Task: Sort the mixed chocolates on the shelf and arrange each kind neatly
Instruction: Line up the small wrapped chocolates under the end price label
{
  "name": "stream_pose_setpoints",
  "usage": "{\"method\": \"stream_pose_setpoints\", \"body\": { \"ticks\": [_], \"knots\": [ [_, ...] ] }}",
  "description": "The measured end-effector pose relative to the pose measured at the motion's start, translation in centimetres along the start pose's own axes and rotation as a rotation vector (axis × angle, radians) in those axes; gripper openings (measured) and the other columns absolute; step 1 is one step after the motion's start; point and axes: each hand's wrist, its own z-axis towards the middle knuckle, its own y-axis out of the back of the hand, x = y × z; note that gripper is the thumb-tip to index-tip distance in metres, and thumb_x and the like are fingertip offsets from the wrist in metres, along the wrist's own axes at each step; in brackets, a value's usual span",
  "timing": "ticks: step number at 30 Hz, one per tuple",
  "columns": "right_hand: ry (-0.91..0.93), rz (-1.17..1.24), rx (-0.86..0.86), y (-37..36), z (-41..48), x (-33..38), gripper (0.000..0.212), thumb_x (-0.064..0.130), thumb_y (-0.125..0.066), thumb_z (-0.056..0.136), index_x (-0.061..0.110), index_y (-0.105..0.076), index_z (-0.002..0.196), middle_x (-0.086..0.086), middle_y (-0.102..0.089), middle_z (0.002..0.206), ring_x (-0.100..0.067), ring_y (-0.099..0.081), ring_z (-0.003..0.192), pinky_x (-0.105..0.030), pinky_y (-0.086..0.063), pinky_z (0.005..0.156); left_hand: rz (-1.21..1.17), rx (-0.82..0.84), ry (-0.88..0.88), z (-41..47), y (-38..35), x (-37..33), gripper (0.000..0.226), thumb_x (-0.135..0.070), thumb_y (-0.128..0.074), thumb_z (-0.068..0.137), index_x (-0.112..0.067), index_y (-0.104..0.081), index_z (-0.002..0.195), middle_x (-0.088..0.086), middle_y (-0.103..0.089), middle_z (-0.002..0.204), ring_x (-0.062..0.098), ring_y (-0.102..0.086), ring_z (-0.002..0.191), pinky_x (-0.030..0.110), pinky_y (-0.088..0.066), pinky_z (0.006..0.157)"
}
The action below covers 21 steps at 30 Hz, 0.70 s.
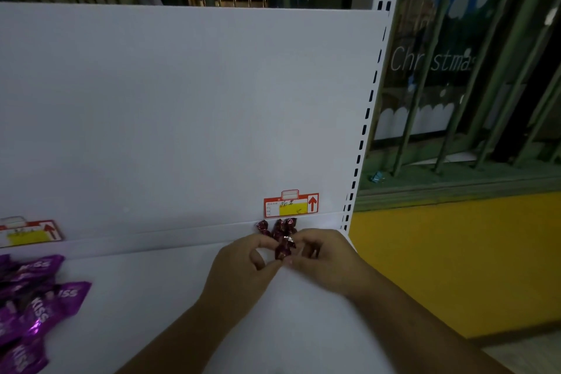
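Light: dim; white back panel (182,100) greyish, evenly lit
Shadows: faint; soft
Blur: right hand (328,255) slightly smeared
Distortion: slotted upright (368,106) bows toward right of frame

Red-and-yellow price tag (291,205), second tag (28,232), "Christmas" window (432,61), green bars (401,158), possibly a blue clip (378,176)

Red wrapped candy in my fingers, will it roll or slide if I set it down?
Probably light: the red candy is pinched by fingertips of the left hand and right hand alone. Its crinkled twisted ends likely stop rolling. The glossy wrapper may slide on the smooth shelf.
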Motion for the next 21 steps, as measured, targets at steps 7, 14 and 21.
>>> {"method": "stream_pose_setpoints", "body": {
  "ticks": [7, 14, 21],
  "knots": [
    [-0.161, -0.29, -0.329, 1.1, 0.3, -1.3, 0.011, 0.035, -0.06, 0.087, 0.029, -0.064, 0.079, 0.013, -0.06, 0.067, -0.005, -0.053, 0.061, -0.024, -0.039, 0.053, 0.116, -0.086, 0.16, 1.4, 0.1, 1.5, 0.021, -0.031, -0.07, 0.078, -0.029, -0.06, 0.096, -0.013, -0.057, 0.077, 0.005, -0.053, 0.071, 0.021, -0.039, 0.066],
    [-0.251, -0.337, -0.317, 1.1, 1.2, -1.6, 0.007, 0.034, -0.063, 0.084, 0.03, -0.068, 0.086, 0.013, -0.065, 0.073, -0.01, -0.059, 0.071, -0.023, -0.04, 0.058, 0.257, -0.051, 0.152, 2.0, -0.4, 1.8, 0.024, -0.035, -0.059, 0.085, -0.027, -0.065, 0.106, -0.007, -0.062, 0.09, 0.013, -0.057, 0.095, 0.023, -0.04, 0.082],
    [-0.263, -0.301, -0.354, 0.9, 1.1, -1.6, 0.019, 0.03, -0.068, 0.08, 0.033, -0.059, 0.063, 0.018, -0.057, 0.065, -0.009, -0.058, 0.071, -0.021, -0.038, 0.059, 0.272, -0.053, 0.17, 2.0, -0.5, 1.8, 0.026, -0.034, -0.057, 0.086, -0.027, -0.064, 0.11, -0.007, -0.065, 0.099, 0.013, -0.056, 0.097, 0.025, -0.04, 0.086]
  ]
}}
